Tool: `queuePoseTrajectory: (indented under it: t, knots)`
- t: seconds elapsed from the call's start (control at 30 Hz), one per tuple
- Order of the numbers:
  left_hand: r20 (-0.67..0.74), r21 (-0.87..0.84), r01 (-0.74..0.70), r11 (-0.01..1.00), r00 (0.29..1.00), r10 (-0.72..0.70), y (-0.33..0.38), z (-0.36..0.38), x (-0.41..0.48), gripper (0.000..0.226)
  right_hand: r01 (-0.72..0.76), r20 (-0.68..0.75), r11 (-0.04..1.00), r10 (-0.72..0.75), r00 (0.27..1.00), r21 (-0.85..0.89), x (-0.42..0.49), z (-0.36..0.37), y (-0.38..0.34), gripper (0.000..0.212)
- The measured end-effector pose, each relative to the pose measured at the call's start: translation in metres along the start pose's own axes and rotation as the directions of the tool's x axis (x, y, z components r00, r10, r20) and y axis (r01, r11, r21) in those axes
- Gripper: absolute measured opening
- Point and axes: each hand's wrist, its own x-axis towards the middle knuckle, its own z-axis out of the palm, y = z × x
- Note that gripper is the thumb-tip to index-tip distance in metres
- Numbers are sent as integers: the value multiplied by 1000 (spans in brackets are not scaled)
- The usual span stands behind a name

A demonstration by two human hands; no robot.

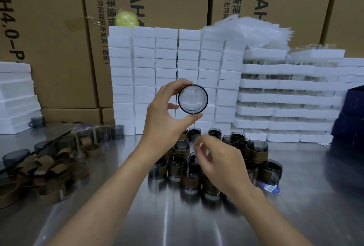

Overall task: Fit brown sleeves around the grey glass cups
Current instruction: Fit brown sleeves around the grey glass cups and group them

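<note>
At your far left a stack of white foam slabs (15, 96) sits on the brushed steel worktop (177, 216), with tall brown cardboard cartons (59, 29) printed in black standing behind it. In front of the slabs lies a loose heap of empty brown band-shaped sleeves (45, 171), and bare smoky grey glass cups (102, 134) stand in a ragged row along its far edge. Your left hand (163, 114) is raised above the worktop. Its grip is clamped on one round grey glass cup (193, 99), with the fingers over the top of the rim and the thumb under it. That cup is turned end-on to you, so you look straight through it at the wall of stacked white foam blocks (167, 58) behind. From this angle you cannot tell whether it wears a sleeve. A yellow rounded lump wrapped in clear film (127, 19) rests on top of that wall. Below and to the right, your right hand (222, 167) hovers over a tight cluster of grey cups already wearing brown sleeves (192, 175). Its fingers are curled but blurred, so you cannot tell whether that grip is holding anything. Further right, white foam trays (285, 98) are stacked in layers, with crumpled clear plastic bags (256, 29) piled above them. Dark blue boxes (352, 112) stand at the right edge.
</note>
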Motion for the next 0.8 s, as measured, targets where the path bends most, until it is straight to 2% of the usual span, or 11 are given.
queuePoseTrajectory:
  t: [0.07, 0.1, 0.13, 0.23, 0.27, 0.3, 0.47, 0.57, 0.67, 0.73, 0.8]
  knots:
    - [15, -221, 166, 961, 986, -167, 3, 2, 2, 68, 6, 187, 996, 12, 982, -94, -6, 8, 2, 11]
    - [72, -362, 278, 890, 960, -271, 6, 3, 4, 65, 12, 253, 991, 22, 967, -131, -8, 12, 4, 14]
    - [173, -507, 401, 763, 915, -365, 9, 3, 4, 60, 19, 299, 988, 29, 954, -156, -11, 15, 5, 17]
    - [552, -739, 659, 142, 712, -435, 17, 4, 2, 61, 34, 358, 980, 40, 933, -198, -14, 21, 7, 19]
    - [612, -738, 675, 7, 673, -416, 19, 4, 1, 66, 42, 356, 979, 33, 934, -201, -15, 21, 8, 20]
    - [637, -733, 678, -55, 655, -406, 20, 5, 0, 69, 46, 354, 979, 28, 935, -198, -15, 22, 8, 21]
    - [650, -710, 702, -54, 625, -432, 18, 11, -3, 77, 38, 330, 976, 36, 943, -216, -15, 22, 7, 26]
    - [644, -697, 717, -28, 608, -464, 11, 12, -5, 76, -42, 202, 987, 74, 977, -157, -14, 19, 2, 26]
    - [620, -691, 723, -10, 585, -523, 8, 12, -6, 76, -169, -51, 975, 178, 983, 144, -11, 12, -9, 16]
    - [600, -696, 718, -18, 567, -564, 7, 12, -8, 76, -215, -128, 921, 269, 955, 325, -7, 8, -15, 38]
    - [567, -671, 740, 45, 551, -612, 6, 13, -14, 73, -249, -133, 839, 352, 927, 484, -2, 3, -23, 57]
